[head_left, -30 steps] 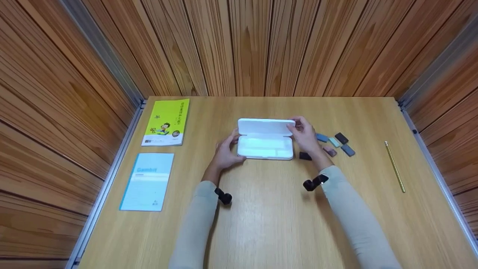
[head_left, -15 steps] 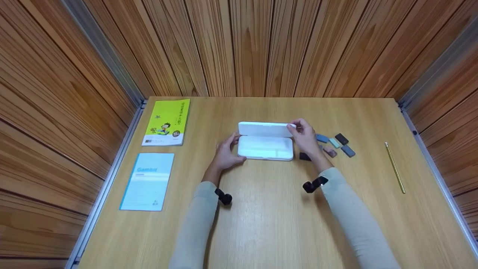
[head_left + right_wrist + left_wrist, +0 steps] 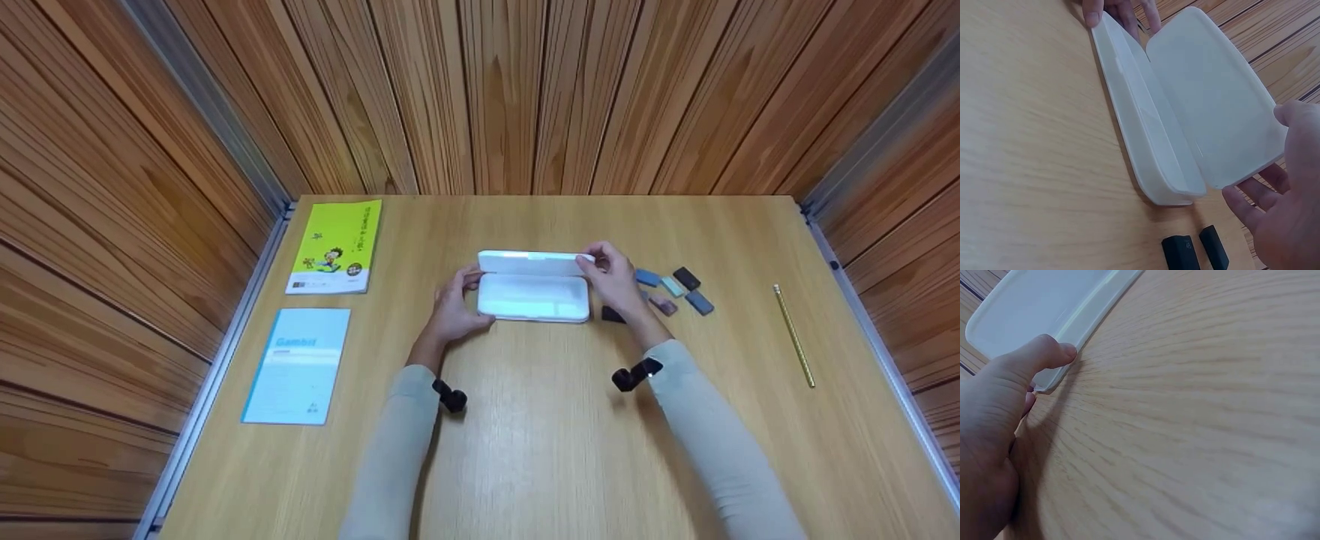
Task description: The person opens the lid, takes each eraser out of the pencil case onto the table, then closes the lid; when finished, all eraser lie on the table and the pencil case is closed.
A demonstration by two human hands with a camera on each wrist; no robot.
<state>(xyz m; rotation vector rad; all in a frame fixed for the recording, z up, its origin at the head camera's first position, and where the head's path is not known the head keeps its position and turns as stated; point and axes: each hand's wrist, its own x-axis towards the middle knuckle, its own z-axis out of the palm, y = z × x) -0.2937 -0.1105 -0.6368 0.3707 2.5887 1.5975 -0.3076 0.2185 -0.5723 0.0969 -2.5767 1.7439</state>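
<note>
A white pencil case lies on the table in front of me, its base (image 3: 532,298) flat and its hinged lid (image 3: 525,262) raised at the back. My left hand (image 3: 454,306) grips the left end of the base, thumb at the front corner; the left wrist view has the thumb (image 3: 1050,352) over the rim. At the lid's right edge, my right hand (image 3: 613,277) pinches it between thumb and fingers, as the right wrist view confirms. Inside the base a low divider shows, and I see no items in it.
Several small dark, blue and pale-green blocks (image 3: 685,278) lie right of the case, partly behind my right hand. Farther right is a gold pencil-like stick (image 3: 793,336). A yellow-green book (image 3: 337,240) and a light-blue notebook (image 3: 298,367) lie at the left. Wooden walls (image 3: 502,97) surround the table.
The lid has tipped forward and down toward the base, with my right hand still pinching its edge and moving slightly down with it. My left hand and the base have stayed put.
</note>
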